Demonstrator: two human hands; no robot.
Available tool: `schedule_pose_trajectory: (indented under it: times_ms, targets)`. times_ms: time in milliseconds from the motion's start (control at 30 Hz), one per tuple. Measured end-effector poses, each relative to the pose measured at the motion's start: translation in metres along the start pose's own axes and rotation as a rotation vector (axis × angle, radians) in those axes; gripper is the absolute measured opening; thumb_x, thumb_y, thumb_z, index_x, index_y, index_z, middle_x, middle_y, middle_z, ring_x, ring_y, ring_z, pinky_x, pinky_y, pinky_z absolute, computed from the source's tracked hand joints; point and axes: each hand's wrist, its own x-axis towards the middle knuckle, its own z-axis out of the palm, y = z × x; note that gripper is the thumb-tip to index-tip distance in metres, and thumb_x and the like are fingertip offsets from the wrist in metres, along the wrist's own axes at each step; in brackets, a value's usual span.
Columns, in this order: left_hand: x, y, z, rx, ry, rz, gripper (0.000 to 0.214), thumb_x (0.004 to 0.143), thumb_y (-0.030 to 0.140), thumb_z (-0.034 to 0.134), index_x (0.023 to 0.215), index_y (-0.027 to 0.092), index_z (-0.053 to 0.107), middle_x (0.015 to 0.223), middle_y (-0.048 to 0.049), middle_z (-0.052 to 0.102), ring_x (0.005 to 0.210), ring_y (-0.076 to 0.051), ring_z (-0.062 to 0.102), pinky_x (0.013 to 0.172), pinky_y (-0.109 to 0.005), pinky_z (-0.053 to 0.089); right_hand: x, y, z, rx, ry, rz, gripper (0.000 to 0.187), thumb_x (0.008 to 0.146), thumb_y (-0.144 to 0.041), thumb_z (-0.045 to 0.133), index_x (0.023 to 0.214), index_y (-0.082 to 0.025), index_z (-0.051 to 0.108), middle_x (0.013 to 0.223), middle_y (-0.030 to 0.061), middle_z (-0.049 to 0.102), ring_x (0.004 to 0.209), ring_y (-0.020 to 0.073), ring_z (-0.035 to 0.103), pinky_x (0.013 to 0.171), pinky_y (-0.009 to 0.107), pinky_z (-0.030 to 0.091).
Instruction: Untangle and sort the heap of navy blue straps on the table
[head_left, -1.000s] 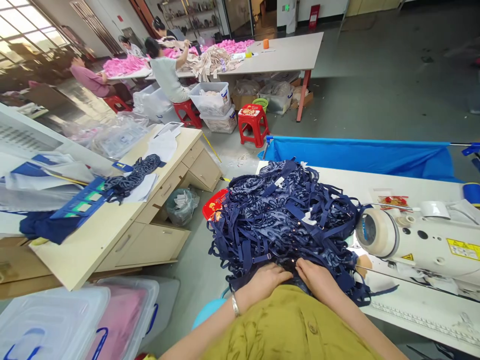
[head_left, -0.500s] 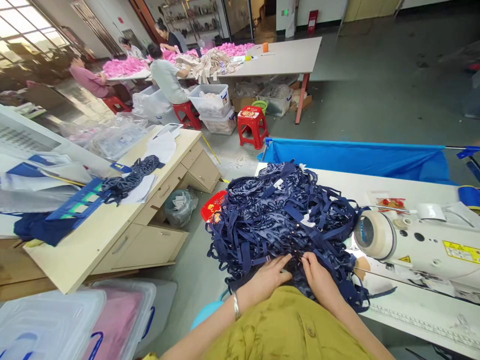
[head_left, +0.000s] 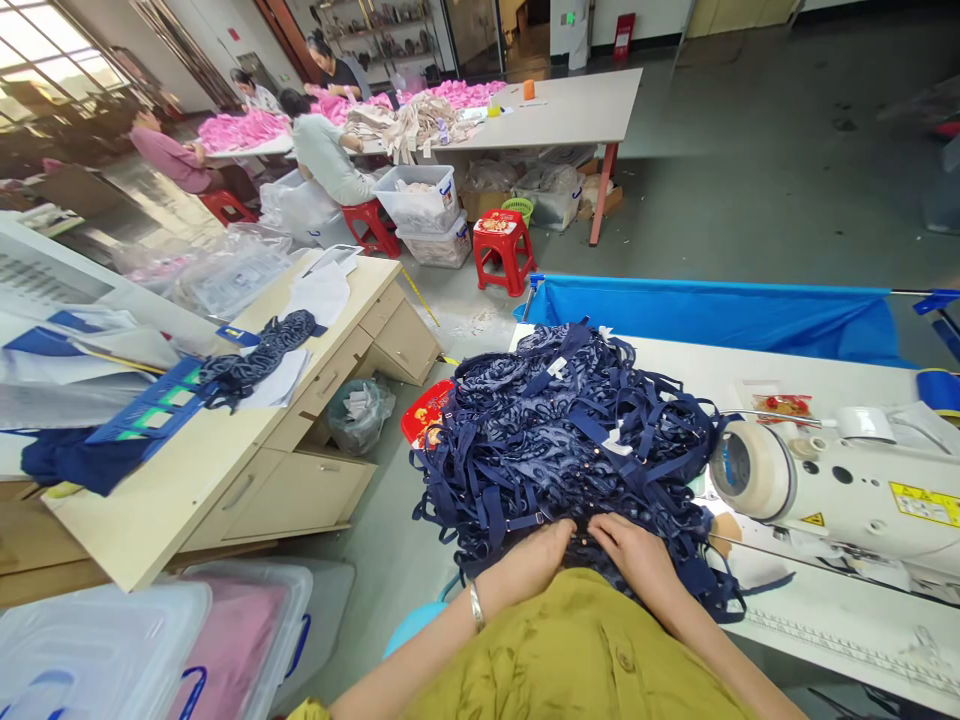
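Observation:
A big heap of navy lace garments with straps [head_left: 570, 430] lies on the white sewing table [head_left: 817, 620] in front of me. My left hand [head_left: 529, 560], with a silver bracelet on the wrist, and my right hand [head_left: 634, 555] rest side by side on the near edge of the heap. Both have their fingers curled into the navy fabric, pinching it between them. A white sewing machine [head_left: 832, 485] stands just right of the heap.
A blue cloth trough [head_left: 720, 310] hangs behind the table. A beige desk [head_left: 225, 440] with papers and navy pieces stands to the left, clear plastic bins [head_left: 135, 640] below it. Several people sit at a far table [head_left: 570, 110] with pink fabric, near red stools [head_left: 499, 245].
My hands stay at the heap's near edge. The fingers reached up into the fabric half a second ago, then drew back and closed together on it.

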Motion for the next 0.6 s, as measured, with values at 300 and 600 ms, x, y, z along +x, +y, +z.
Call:
schedule_pose_trajectory:
  times_ms: [300,600]
  targets:
    - [0.011,-0.007,0.014,0.249,0.002,0.082,0.019,0.094,0.015,0.042,0.092,0.015,0.061,0.132,-0.0136,0.049,0.122,-0.026,0.046,0.101,-0.040,0.041,0.006,0.009,-0.008,0.618,0.279,0.188,0.039,0.082,-0.056,0.053,0.090,-0.020,0.064,0.089,0.0036,0.066,0.084,0.0206,0.061,0.082,0.029,0.048]
    - [0.016,0.000,0.002,0.381,-0.045,0.017,0.015,0.087,0.014,0.051,0.101,0.019,0.052,0.117,-0.0087,0.058,0.091,-0.019,0.061,0.077,-0.028,0.051,-0.004,0.019,-0.005,0.344,0.224,0.107,0.030,0.086,-0.048,0.043,0.096,-0.024,0.059,0.095,0.0046,0.068,0.085,0.0219,0.065,0.082,0.033,0.048]
